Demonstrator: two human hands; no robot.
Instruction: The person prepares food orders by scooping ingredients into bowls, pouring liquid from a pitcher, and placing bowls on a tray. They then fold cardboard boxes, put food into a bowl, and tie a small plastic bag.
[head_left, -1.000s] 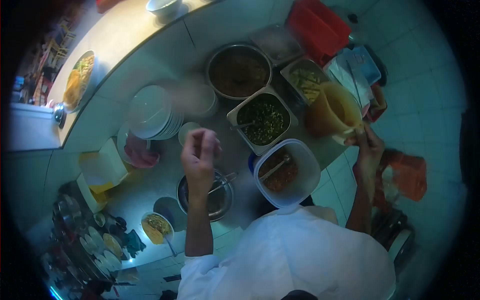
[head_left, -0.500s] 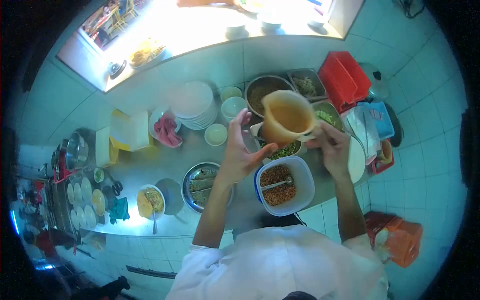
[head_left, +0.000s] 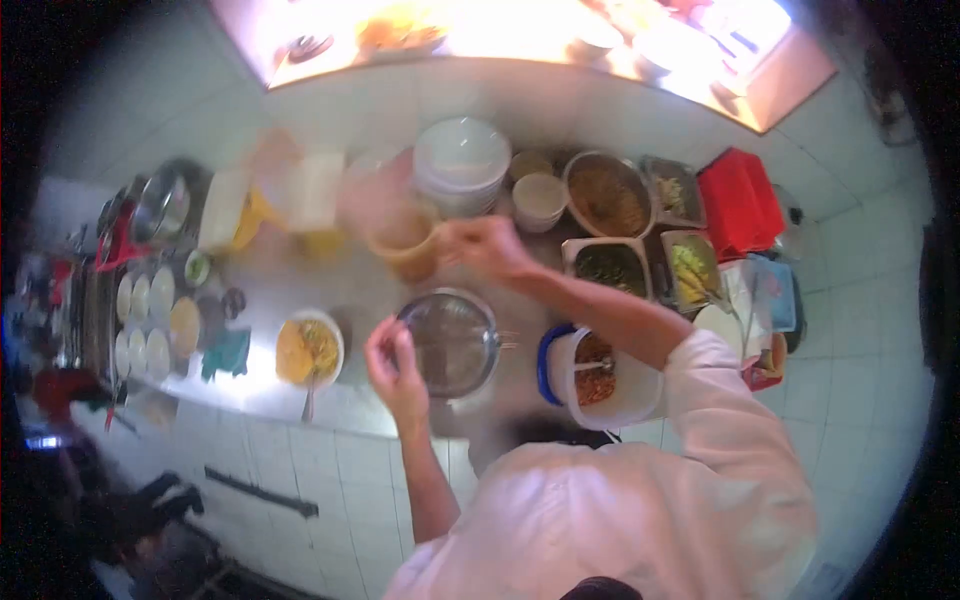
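My right hand point(head_left: 485, 248) is closed on the handle of a yellowish plastic jug point(head_left: 405, 252), blurred by motion, above the back of the steel counter. Close by the left rim of a round metal dish point(head_left: 492, 368), my left hand point(head_left: 398, 372) is open, thumb and fingers apart, holding nothing. Left of that hand stands a white bowl of food point(head_left: 312, 348) with a spoon in it. A square plastic tub point(head_left: 640, 392) with reddish-brown bits and a spoon sits below my right forearm.
Stacked white plates point(head_left: 462, 155) and small bowls point(head_left: 540, 200) line the back. A round pot of brown food point(head_left: 608, 195), a tray of dark greens point(head_left: 650, 260) and red bins point(head_left: 740, 205) stand right. Small dishes point(head_left: 160, 292) and a green cloth point(head_left: 227, 353) lie left.
The jug has moved left in my right hand, away from the food trays. My left hand has dropped from beside the jug to the metal dish. The view has shifted.
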